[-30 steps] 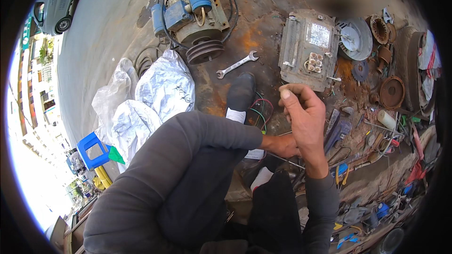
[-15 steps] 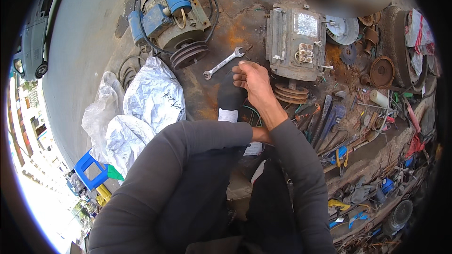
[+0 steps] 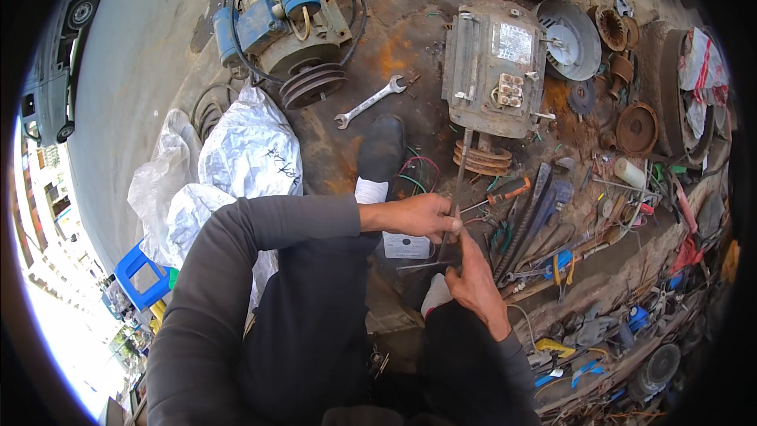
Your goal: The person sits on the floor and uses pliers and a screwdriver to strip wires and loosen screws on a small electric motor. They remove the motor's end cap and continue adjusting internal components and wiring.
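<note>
A long thin metal rod with a bent crosspiece [image 3: 460, 173] runs between my hands. Its upper tip reaches the lower edge of a grey electric motor [image 3: 493, 63], beside the motor's rusty grooved pulley [image 3: 482, 159]; contact there is unclear. My left hand [image 3: 418, 215] pinches the rod at mid-length, thumb and fingers closed. Lower down, my right hand [image 3: 477, 280] is closed around the handle end, where the crosspiece sticks out to the left. An open-ended wrench [image 3: 371, 102] lies on the ground beyond my shoe.
A second motor with blue parts [image 3: 296, 39] and looped black cable sits at the far left. White sacks [image 3: 248, 142] lie nearer. Rusty rings [image 3: 637, 124], an orange-handled screwdriver [image 3: 509, 190] and many tools crowd the right. A white box [image 3: 407, 245] rests between my legs.
My right hand has drawn back from near the wrench toward me. My left hand has come out from under the right forearm. Both now hold the rod. The blurred shape at top right is gone.
</note>
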Available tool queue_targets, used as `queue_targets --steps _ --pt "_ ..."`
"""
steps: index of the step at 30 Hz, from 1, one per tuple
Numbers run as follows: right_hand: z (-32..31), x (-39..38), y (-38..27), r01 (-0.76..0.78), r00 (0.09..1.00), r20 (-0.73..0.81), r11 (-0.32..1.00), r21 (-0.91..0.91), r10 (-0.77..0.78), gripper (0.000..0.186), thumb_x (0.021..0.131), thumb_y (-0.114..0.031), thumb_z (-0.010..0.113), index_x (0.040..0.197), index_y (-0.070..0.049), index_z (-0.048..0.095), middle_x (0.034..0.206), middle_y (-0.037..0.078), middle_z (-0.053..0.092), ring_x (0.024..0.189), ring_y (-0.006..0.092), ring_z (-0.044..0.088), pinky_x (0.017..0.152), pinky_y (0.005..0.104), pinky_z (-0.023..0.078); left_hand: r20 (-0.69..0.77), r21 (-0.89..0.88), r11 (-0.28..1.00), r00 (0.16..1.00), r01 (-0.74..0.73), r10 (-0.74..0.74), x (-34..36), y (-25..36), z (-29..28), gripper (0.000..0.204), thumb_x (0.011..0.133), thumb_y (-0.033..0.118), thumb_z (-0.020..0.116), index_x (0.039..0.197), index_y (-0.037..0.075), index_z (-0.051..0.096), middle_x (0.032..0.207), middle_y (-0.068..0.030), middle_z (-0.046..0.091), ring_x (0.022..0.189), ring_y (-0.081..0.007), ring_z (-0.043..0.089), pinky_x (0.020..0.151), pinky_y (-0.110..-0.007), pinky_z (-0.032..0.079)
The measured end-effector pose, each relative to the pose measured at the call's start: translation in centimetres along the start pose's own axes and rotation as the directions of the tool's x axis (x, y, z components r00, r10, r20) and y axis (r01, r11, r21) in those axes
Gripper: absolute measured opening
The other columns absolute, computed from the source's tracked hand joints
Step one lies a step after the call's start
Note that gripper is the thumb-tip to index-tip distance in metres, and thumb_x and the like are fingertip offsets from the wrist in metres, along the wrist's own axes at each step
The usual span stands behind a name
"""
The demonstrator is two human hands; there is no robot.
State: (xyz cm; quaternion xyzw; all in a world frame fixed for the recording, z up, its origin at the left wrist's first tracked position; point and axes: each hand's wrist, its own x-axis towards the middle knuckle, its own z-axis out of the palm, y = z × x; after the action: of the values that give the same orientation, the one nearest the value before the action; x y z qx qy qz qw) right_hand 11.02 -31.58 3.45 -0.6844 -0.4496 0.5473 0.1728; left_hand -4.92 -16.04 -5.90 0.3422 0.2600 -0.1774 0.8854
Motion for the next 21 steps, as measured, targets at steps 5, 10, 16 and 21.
queue_targets --steps 5,10,16,21 --pt "2.3 0.6 0.8 -0.136 0.988 0.114 0.942 0.308 0.105 0.085 0.084 0.002 0.061 0.162 0.011 0.028 0.145 0.033 0.058 0.136 0.0438 0.059 0.115 0.047 0.046 -0.105 -0.012 0.993 0.987 0.121 -0.121 -2.1 0.5 -0.8 0.031 0.11 0.03 0.066 0.118 0.0 0.069 0.11 -0.0088 0.076 0.102 -0.0185 0.076 0.088 -0.035 0.064" --pt "0.8 6.4 4.1 0.037 0.923 -0.196 0.428 0.903 0.332 0.078 0.098 -0.023 0.072 0.162 0.002 0.034 0.154 0.021 0.054 0.141 0.0313 0.055 0.12 0.0443 0.041 -0.262 -0.029 0.997 0.961 0.078 -0.083 -3.4 -0.7 -2.7 0.031 0.111 0.033 0.065 0.114 0.003 0.068 0.112 -0.0106 0.078 0.106 -0.0201 0.076 0.091 -0.035 0.064" --pt "0.7 12.7 5.2 0.233 0.868 -0.449 0.624 0.745 0.211 0.097 0.099 -0.047 0.079 0.164 0.002 0.026 0.16 0.02 0.042 0.149 0.0313 0.043 0.126 0.0458 0.032 -0.301 -0.033 0.998 0.952 0.052 -0.06 -2.5 -0.6 -3.7 0.034 0.111 0.034 0.064 0.117 0.001 0.066 0.113 -0.0138 0.077 0.109 -0.0222 0.076 0.09 -0.035 0.064" --pt "2.4 14.6 4.4 0.217 0.946 -0.205 -0.02 0.976 0.252 0.08 0.105 -0.067 0.054 0.148 0.001 0.05 0.138 0.02 0.062 0.122 0.0318 0.064 0.107 0.0455 0.052 -0.317 -0.051 0.998 0.947 0.04 -0.054 -3.0 -1.6 -4.3 0.033 0.111 0.034 0.064 0.116 0.002 0.066 0.113 -0.0132 0.077 0.108 -0.0221 0.076 0.09 -0.035 0.065"
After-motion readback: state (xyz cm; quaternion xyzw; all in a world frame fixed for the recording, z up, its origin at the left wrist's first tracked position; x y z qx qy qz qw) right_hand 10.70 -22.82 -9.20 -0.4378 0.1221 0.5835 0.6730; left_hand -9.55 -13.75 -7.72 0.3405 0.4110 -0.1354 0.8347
